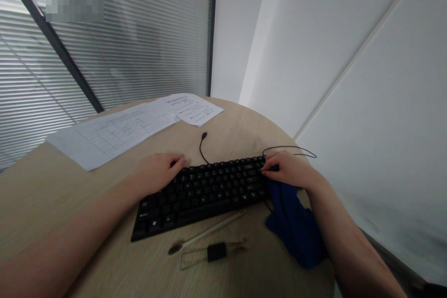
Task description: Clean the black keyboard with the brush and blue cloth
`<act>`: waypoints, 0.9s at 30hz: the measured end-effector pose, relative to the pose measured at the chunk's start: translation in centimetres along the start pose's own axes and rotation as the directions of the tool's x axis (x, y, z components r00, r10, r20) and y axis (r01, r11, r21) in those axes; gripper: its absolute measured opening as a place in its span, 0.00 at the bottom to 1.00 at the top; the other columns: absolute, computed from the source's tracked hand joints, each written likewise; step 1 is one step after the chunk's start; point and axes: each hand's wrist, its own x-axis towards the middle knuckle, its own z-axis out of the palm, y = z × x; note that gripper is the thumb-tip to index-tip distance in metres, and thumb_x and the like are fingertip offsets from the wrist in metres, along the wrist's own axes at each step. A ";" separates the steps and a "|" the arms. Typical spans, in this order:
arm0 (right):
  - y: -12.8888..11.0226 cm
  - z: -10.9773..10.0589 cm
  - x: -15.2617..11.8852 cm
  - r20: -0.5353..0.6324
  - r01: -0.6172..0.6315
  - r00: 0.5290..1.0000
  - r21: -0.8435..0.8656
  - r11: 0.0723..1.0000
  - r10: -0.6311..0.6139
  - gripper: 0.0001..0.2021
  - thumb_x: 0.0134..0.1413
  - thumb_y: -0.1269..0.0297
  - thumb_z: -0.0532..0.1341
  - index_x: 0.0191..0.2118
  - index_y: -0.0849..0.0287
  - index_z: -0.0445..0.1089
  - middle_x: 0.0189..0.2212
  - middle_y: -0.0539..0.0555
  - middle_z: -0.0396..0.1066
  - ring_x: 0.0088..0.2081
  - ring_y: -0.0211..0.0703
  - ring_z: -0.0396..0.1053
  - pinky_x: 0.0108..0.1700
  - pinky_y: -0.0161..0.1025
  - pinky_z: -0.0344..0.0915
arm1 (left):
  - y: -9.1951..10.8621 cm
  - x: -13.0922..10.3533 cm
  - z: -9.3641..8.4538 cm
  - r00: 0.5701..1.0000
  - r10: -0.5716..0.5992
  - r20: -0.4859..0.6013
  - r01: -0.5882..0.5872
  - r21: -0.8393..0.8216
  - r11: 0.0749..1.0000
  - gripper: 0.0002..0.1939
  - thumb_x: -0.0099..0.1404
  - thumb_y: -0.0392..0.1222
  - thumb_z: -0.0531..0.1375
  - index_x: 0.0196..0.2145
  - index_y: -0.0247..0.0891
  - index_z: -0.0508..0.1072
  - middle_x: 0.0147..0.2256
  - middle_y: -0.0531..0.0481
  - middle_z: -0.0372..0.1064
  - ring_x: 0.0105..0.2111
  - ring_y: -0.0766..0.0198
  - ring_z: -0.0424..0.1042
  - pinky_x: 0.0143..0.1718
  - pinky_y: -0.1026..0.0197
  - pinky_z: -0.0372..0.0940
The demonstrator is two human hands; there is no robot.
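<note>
A black keyboard (206,188) lies at a slant on the wooden table. My left hand (159,172) grips its far left edge, thumb at the top row and the other fingers mostly hidden. At the right end of the keyboard, my right hand (284,167) pinches a blue cloth (296,226), which drapes down over the table's edge side. A thin brush (213,229) with a dark tip lies just in front of the keyboard. Nearer to me is a keycap puller (216,252) with a black body and wire loops.
Printed paper sheets (125,128) cover the far left of the round table (244,125). A USB plug (204,135) on a short stretch of cable lies behind the keyboard. More cable (307,150) loops beyond my right hand. A white wall and window blinds stand behind.
</note>
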 end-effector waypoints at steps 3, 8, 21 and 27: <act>-0.1 0.0 0.0 0.020 0.002 1.000 0.030 1.000 -0.003 0.06 0.54 0.66 0.63 0.31 0.55 0.79 0.30 0.51 0.74 0.32 0.40 0.69 0.34 0.36 0.61 | -0.2 0.1 0.1 1.000 -0.007 -0.006 0.007 -0.004 1.000 0.31 0.68 0.60 0.42 0.37 0.41 0.79 0.38 0.41 0.78 0.39 0.48 0.74 0.39 0.51 0.64; -0.3 0.3 0.3 -0.023 -0.028 0.999 -0.003 1.000 0.028 0.07 0.56 0.66 0.62 0.34 0.55 0.79 0.33 0.52 0.75 0.34 0.41 0.70 0.37 0.37 0.62 | 0.0 0.0 -0.1 1.000 -0.018 0.007 0.018 -0.013 1.000 0.30 0.67 0.60 0.42 0.37 0.41 0.79 0.38 0.42 0.78 0.39 0.48 0.74 0.40 0.51 0.64; -0.2 0.2 0.3 -0.006 -0.031 0.999 -0.026 0.999 0.031 0.08 0.58 0.65 0.61 0.38 0.54 0.79 0.35 0.53 0.75 0.37 0.42 0.71 0.40 0.39 0.63 | 0.0 0.0 -0.1 1.000 -0.002 -0.020 0.002 -0.018 1.000 0.29 0.68 0.60 0.43 0.36 0.42 0.79 0.38 0.43 0.78 0.38 0.50 0.75 0.40 0.52 0.65; 0.4 -0.9 -0.7 0.018 -0.004 1.000 0.007 1.000 0.004 0.07 0.57 0.65 0.62 0.35 0.54 0.79 0.32 0.51 0.75 0.35 0.42 0.71 0.38 0.38 0.64 | 0.0 0.0 -0.1 1.000 -0.007 -0.007 0.007 -0.016 1.000 0.30 0.68 0.60 0.42 0.38 0.42 0.79 0.38 0.41 0.78 0.39 0.48 0.75 0.40 0.51 0.65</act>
